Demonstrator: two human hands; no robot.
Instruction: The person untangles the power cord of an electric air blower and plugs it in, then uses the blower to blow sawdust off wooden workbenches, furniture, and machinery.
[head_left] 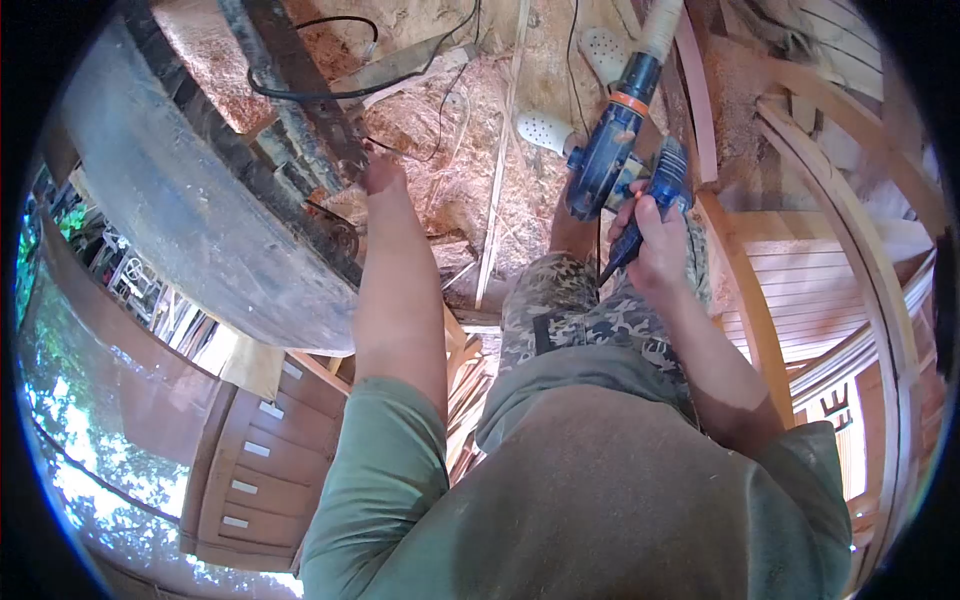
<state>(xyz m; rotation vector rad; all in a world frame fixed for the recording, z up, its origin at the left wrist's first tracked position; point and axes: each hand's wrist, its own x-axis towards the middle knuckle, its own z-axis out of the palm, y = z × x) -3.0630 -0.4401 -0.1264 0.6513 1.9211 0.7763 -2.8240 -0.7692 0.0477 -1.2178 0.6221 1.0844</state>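
Note:
My right hand [657, 240] is closed around the handle of a blue corded power tool that looks like an electric planer [605, 155]. It hangs in front of my right thigh. An orange-ringed collar joins its top to a pale dust hose [661, 25]. From the handle's lower end the cord runs down. Over on the left, my left arm stretches forward, and my left hand [384, 172] is at the edge of a dark, worn machine frame [325, 130]. Its fingers are mostly hidden there, so their grip cannot be made out. A black cable [350, 95] loops just beyond that hand.
Wood shavings [470, 150] cover the floor around two white perforated clogs [545, 131]. A large grey metal panel [190, 190] fills the left side. Curved wooden frames [850, 210] stand close on my right. A brown drawer cabinet [270, 470] is at lower left.

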